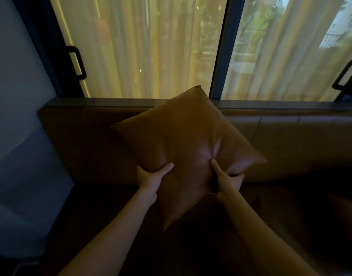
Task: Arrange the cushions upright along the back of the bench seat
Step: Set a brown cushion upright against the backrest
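A square brown leather cushion (183, 140) hangs in the air, turned like a diamond with one corner up, in front of the bench's padded brown backrest (290, 144). My left hand (151, 180) grips its lower left edge, thumb pressed into the front. On the lower right edge my right hand (227, 178) pinches the leather, which dimples under the thumb. The cushion's bottom corner points down over the dark bench seat (191, 246). I see no other cushion.
Behind the backrest runs a dark ledge (290, 105) under large windows (143, 46) with sheer yellowish curtains and black handles (77, 62). A grey wall (17, 76) closes off the bench's left end. The room is dim.
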